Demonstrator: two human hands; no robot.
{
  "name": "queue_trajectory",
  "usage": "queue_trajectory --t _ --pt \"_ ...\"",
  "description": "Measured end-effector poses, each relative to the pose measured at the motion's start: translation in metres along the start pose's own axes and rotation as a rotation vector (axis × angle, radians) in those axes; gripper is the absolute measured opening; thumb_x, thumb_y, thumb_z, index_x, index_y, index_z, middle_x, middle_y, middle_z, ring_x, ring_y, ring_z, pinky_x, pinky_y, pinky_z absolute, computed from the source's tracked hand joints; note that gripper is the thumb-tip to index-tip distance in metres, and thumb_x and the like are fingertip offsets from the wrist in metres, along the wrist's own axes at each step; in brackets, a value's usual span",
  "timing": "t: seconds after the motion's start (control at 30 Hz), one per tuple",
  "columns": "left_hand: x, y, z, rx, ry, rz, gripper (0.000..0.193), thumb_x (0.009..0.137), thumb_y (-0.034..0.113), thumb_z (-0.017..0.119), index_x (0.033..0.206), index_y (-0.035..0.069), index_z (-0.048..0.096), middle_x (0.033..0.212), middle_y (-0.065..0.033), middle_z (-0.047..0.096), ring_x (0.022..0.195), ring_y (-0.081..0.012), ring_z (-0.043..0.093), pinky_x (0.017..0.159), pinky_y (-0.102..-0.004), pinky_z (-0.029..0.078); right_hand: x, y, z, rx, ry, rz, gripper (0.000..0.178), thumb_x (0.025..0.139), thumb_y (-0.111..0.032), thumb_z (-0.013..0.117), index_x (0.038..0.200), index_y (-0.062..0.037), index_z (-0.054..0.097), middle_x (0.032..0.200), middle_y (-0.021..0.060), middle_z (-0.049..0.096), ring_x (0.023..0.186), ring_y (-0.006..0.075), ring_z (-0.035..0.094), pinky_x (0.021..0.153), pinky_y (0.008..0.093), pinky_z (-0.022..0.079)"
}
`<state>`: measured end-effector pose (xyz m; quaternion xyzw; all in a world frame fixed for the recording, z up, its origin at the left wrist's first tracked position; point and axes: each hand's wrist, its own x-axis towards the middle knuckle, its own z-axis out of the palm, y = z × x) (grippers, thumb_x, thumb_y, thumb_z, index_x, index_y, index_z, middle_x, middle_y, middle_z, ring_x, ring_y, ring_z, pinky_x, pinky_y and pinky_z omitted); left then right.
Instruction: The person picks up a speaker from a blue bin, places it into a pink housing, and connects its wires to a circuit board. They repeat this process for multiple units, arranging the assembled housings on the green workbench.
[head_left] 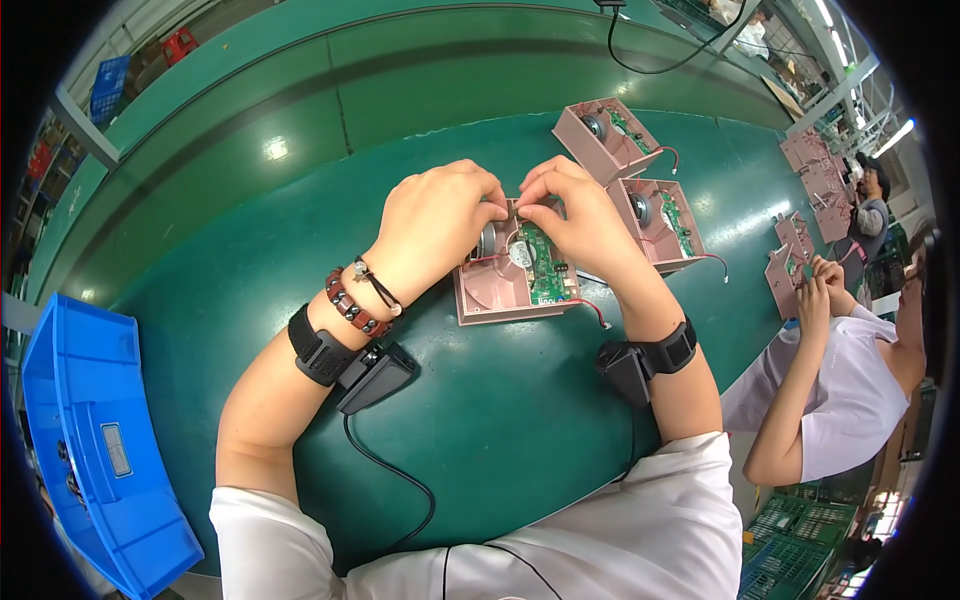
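Observation:
A pink open box [480,308] lies on the green table in front of me. Inside it are a green circuit board [546,262], a round speaker partly covered by my left hand, a white round label [521,254] and thin red wires. My left hand [437,212] reaches over the box's far left part, thumb and fingers pinched together. Opposite it, my right hand [580,215] pinches at the far wall, its fingertips close to the left ones. Whatever is between the fingertips is too small to make out. A red cable [592,306] with a white plug hangs over the box's near right edge.
Two similar pink boxes, one far [597,150] and one nearer [655,250], stand to the right. A blue bin [125,400] is at the left edge. On the right, a co-worker [840,390] handles another pink box [780,283]. Black cables trail from wrist-worn devices.

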<state>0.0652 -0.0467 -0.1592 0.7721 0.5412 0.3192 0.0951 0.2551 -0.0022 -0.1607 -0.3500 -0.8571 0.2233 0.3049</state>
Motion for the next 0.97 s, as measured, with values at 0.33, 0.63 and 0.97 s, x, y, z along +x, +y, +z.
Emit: queue_trajectory --t 0.33,0.63,0.97 --pt "0.012 0.003 0.002 0.097 0.047 0.115 0.005 0.075 0.014 0.068 0.075 0.01 0.07 0.087 -0.0063 0.067 0.077 -0.0278 0.065 0.07 -0.0399 0.051 -0.001 -0.006 0.006 -0.13 0.043 -0.045 0.009 0.075 -0.001 0.07 0.079 -0.0005 0.061 0.093 0.0096 0.058 0.091 0.0282 0.058 0.079 0.0368 0.047" --pt "0.019 0.005 -0.016 0.172 -0.104 0.109 0.011 0.078 0.016 0.069 0.086 0.009 0.068 0.093 -0.0095 0.067 0.085 -0.0268 0.066 0.074 -0.04 0.051 -0.003 -0.02 0.002 -0.319 0.028 0.073 0.018 0.073 -0.01 0.074 0.086 -0.0049 0.061 0.093 0.0086 0.056 0.095 0.0282 0.055 0.082 0.0381 0.044" --pt "-0.027 0.025 -0.099 -0.143 0.193 0.009 0.029 0.085 0.021 0.067 0.11 0.007 0.061 0.108 -0.0141 0.065 0.1 -0.0254 0.065 0.084 -0.0405 0.051 -0.033 -0.07 0.052 -0.491 0.013 -0.267 0.048 0.077 -0.034 0.072 0.115 -0.0095 0.058 0.12 0.0133 0.051 0.112 0.0298 0.05 0.094 0.0428 0.037"
